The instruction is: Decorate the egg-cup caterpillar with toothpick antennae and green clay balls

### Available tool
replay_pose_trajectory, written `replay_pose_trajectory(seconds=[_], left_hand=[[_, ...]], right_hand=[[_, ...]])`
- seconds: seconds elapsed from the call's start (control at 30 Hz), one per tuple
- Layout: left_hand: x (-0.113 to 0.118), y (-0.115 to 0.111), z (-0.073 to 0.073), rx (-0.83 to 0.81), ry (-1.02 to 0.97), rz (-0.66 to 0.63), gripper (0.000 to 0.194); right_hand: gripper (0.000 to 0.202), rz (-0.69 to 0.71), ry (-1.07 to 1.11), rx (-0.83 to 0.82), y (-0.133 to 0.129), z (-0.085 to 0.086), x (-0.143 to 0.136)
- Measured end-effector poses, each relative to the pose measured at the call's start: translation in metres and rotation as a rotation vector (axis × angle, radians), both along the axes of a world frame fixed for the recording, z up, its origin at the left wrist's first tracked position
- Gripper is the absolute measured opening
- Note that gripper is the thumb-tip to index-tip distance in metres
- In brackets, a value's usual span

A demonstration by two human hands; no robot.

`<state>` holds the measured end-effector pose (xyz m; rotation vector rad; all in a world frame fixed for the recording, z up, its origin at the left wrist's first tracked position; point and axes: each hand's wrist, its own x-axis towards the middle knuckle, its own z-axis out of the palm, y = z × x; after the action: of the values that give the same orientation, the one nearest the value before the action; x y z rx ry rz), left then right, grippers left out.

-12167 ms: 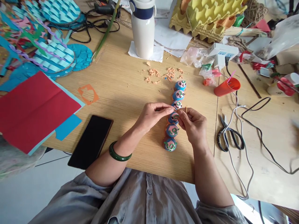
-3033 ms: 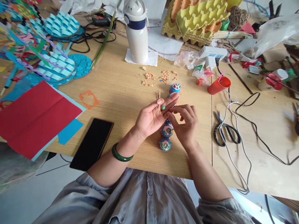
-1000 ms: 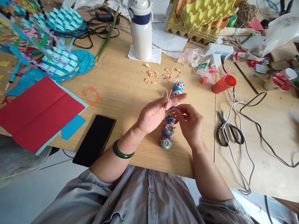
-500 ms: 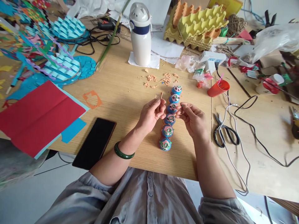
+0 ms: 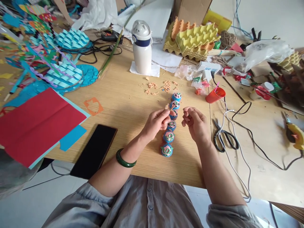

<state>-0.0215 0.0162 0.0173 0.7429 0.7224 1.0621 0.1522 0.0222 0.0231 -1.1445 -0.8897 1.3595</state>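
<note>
A row of several small rounded blue pieces (image 5: 168,136) with pink, green and dark face-like details runs away from me across the table. My left hand (image 5: 158,122), a dark green bangle (image 5: 125,158) on its wrist, is closed on a small bunch of thin wooden sticks (image 5: 167,107). The sticks' tips stand over the row, and the hand partly covers its middle pieces. Just right of the row, my right hand (image 5: 195,122) is raised with thumb and fingertips pinched together. Whatever lies in that pinch, if anything, is too small to make out.
Orange shavings (image 5: 166,86) lie beyond the row, near a white bottle (image 5: 142,53). To the right are an orange-red cup (image 5: 215,95), scissors (image 5: 225,136) and loose cables (image 5: 257,134). A phone (image 5: 93,152) and red paper (image 5: 42,123) lie left; egg trays (image 5: 194,41) stand behind.
My left hand has moved slightly right and down, bringing the sticks over the row. My right hand has drawn away from the pieces. The camera view has shifted a little.
</note>
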Motion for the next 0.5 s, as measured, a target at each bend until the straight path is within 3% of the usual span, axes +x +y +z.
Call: replay_pose_trajectory(seconds=[0.13,0.33,0.5], left_hand=[[0.001,-0.004,0.001,0.059,0.113,-0.078,0.04],[0.0,-0.005,-0.006,0.19,0.303,-0.112,0.041],[-0.001,-0.004,-0.009,0.219,0.348,-0.098,0.042]], right_hand=[[0.035,0.067,-0.072,0.021,-0.009,0.0,-0.01],[0.029,0.069,-0.177,0.081,-0.014,-0.004,-0.017],[0.031,0.104,-0.166,0.066,-0.016,-0.008,-0.016]])
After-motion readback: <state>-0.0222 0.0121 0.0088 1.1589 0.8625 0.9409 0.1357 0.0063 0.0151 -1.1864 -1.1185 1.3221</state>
